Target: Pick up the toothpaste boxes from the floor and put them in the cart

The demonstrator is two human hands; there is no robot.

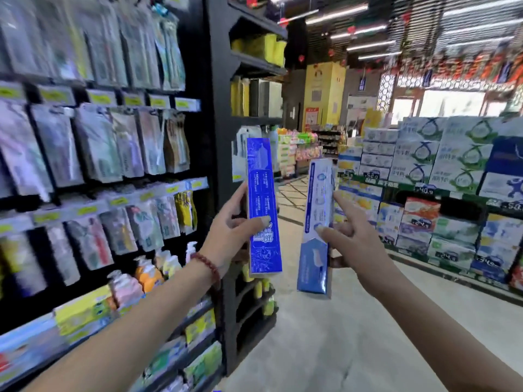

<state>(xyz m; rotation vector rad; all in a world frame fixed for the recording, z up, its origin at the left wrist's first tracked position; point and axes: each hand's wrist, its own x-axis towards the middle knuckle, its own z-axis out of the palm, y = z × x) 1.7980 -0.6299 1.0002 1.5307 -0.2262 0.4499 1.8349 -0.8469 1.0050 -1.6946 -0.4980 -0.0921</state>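
Note:
My left hand (226, 233) grips a dark blue toothpaste box (261, 193), held upright at chest height with the thumb across its front. My right hand (348, 239) holds a pale blue and white toothpaste box (317, 222), also upright, thumb on its face and the index finger sticking up beside it. The two boxes stand side by side, a small gap between them. A red bead bracelet circles my left wrist. No cart is in view.
A black shelf unit (223, 108) with hanging toothbrush packs (93, 142) fills the left side, close to my left arm. Stacked cartons with price tags (441, 193) line the right. A pale concrete aisle floor (339, 335) runs ahead between them.

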